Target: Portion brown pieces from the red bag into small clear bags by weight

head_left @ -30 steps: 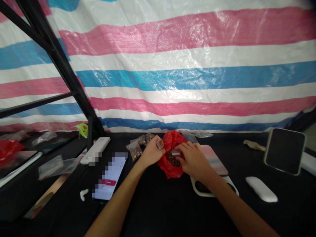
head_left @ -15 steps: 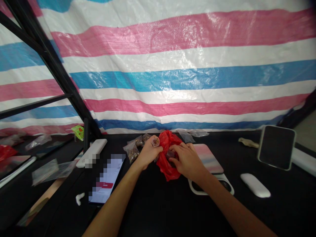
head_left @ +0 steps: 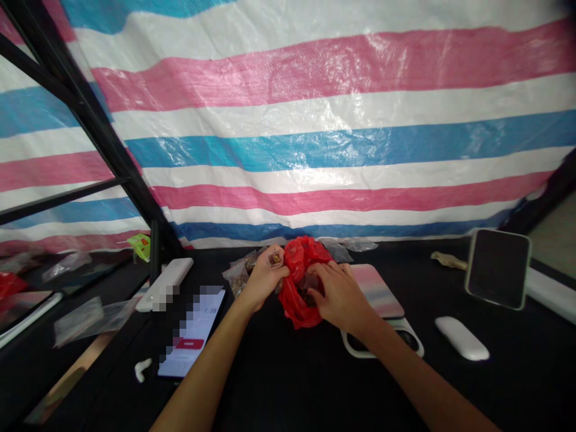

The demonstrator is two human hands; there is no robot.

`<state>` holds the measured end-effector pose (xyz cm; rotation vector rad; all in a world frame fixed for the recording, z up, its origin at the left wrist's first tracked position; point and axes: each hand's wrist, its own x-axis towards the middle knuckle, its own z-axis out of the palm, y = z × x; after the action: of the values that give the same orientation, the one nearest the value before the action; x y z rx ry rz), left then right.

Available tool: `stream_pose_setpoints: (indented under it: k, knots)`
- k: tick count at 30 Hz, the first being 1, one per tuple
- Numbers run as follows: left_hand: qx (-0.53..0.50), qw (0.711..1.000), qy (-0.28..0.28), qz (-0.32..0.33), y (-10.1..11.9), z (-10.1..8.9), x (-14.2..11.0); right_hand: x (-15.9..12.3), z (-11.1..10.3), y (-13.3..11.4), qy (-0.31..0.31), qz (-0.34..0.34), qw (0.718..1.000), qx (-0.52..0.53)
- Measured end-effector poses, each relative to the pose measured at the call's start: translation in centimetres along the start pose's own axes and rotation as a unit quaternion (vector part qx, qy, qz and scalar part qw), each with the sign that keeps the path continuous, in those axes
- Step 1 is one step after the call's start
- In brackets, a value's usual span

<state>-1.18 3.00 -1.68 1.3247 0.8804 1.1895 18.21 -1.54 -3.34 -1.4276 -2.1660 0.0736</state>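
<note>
A red plastic bag [head_left: 300, 258] holding dark brown bits lies open on the black table [head_left: 288, 378]. My left hand [head_left: 260, 282] is closed around a small clear cup [head_left: 275, 258] with a few brown bits in it, at the bag's left edge. My right hand [head_left: 338, 294] reaches into the bag's mouth with its fingers pinched on a small clear container, mostly hidden. Small clear bags of brown bits [head_left: 238, 273] lie just left of my left hand.
A phone [head_left: 191, 342] with a lit screen lies at the left, a white box [head_left: 165, 283] behind it and a white earbud [head_left: 140, 370] near it. A scale with a pink-striped top [head_left: 382, 300] sits right of the bag. A white mouse-like object [head_left: 461, 338] and a dark mirror [head_left: 497, 268] stand farther right.
The view has shifted slightly. My left hand has tilted the small cup closer to the bag, and my right hand has dug a little deeper into the bag.
</note>
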Motion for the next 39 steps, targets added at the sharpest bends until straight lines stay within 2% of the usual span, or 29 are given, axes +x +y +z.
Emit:
stream_pose_setpoints:
  k: [5, 10, 12, 15, 18, 21, 24, 34, 39]
  knots:
    - [0.044, 0.999, 0.011, 0.0, -0.1, 0.1, -0.1, 0.1, -0.4, -0.1, -0.012, -0.015, 1.0, 0.013]
    - [0.068, 0.998, -0.004, 0.001, -0.1, 0.0, 0.0, -0.3, 0.1, -0.7, -0.033, -0.027, 0.998, 0.038]
    - [0.126, 0.992, -0.011, 0.022, 0.1, -0.3, 0.0, -0.3, 0.3, -0.7, -0.03, -0.027, 0.998, 0.038]
    - [0.245, 0.968, -0.036, 0.038, 0.3, -0.9, -0.3, -0.3, 0.3, -0.7, -0.025, -0.024, 0.999, 0.032]
    - [0.3, 0.951, -0.077, -0.007, 0.2, -1.6, -0.6, -0.2, 0.2, -0.6, -0.02, -0.021, 0.999, 0.027]
    - [0.286, 0.95, -0.111, -0.061, -0.2, -2.0, -0.8, -0.2, 0.1, -0.6, -0.014, -0.018, 1.0, 0.022]
    - [0.251, 0.957, -0.118, -0.088, -0.5, -2.0, -0.6, -0.2, 0.1, -0.5, -0.013, -0.017, 1.0, 0.019]
    - [0.122, 0.986, -0.111, -0.03, -1.9, -1.1, -0.1, -0.2, 0.3, -0.3, -0.023, -0.007, 1.0, 0.016]
    - [0.085, 0.99, -0.106, -0.024, -1.6, -0.7, -0.2, -0.2, 0.3, -0.5, -0.027, -0.004, 1.0, 0.015]
